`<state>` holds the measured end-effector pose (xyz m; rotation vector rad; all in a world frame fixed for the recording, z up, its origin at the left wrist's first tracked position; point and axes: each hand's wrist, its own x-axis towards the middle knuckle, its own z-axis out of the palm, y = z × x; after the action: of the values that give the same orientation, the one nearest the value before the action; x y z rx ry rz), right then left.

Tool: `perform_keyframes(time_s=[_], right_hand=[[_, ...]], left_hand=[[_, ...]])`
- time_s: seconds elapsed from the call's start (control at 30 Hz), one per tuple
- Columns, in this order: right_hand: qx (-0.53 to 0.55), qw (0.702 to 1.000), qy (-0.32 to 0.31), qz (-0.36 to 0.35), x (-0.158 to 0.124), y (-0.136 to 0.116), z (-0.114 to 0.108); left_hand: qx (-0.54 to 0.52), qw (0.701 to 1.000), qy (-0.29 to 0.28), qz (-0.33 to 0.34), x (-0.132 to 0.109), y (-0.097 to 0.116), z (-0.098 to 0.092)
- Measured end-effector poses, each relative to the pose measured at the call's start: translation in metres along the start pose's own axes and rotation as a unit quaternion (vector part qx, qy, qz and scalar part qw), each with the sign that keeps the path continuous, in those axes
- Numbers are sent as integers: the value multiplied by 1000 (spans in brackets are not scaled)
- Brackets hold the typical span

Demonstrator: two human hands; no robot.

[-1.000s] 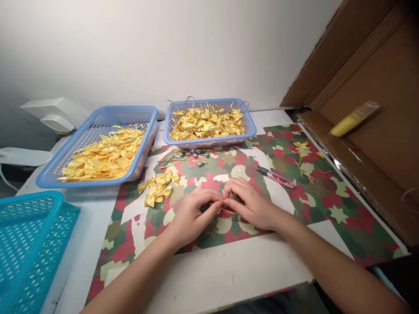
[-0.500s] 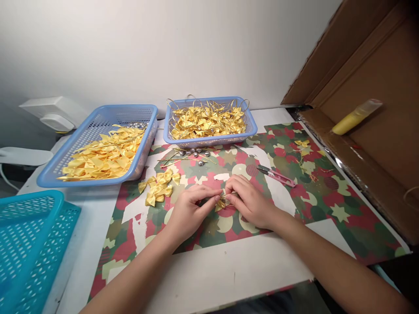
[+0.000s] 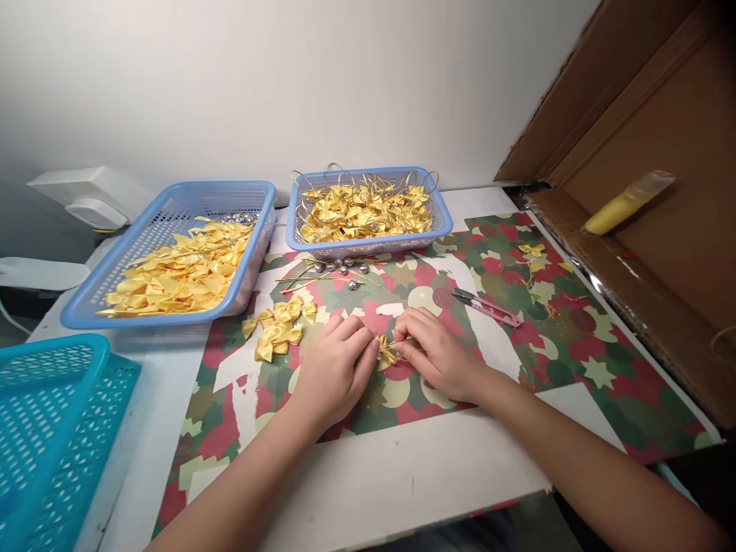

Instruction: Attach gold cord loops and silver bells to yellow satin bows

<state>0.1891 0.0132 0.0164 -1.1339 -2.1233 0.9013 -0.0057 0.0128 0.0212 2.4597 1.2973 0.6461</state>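
Observation:
A small yellow ribbon bow (image 3: 386, 353) is between my two hands, just above the patterned paper. My left hand (image 3: 338, 366) is closed at the bow's left side, its thumb and fingertips pressed together; a small silvery bit shows at the thumb tip. From the right, my right hand (image 3: 438, 353) pinches the bow at its edge, where a thin gold cord seems to come out. Several loose yellow bows (image 3: 280, 328) lie left of my left hand. Beyond the hands are silver jingle bells (image 3: 343, 270) and lengths of gold cord (image 3: 304, 282).
Pink-handled thread snips (image 3: 488, 308) lie right of my hands. A blue basket of ribbon bows (image 3: 178, 268) stands back left, another with corded bows (image 3: 368, 215) against the wall. A teal basket (image 3: 57, 429) is near left, a cardboard box (image 3: 632, 153) at right.
My left hand has turned over the bow, its fingers curling in from their stretched pinch. More of the yellow bow shows between the hands. My right hand has barely moved.

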Motion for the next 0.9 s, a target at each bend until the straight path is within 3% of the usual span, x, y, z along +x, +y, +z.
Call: perform_keyframes(time_s=[0.6,0.9], right_hand=[[-4,1000,-12,7,-1,2,2],[0,1000,-24,18,0,1,1]], left_hand=[[43,993,-110,31,2,1,2],[23,991,-112,74,1,-3,0]])
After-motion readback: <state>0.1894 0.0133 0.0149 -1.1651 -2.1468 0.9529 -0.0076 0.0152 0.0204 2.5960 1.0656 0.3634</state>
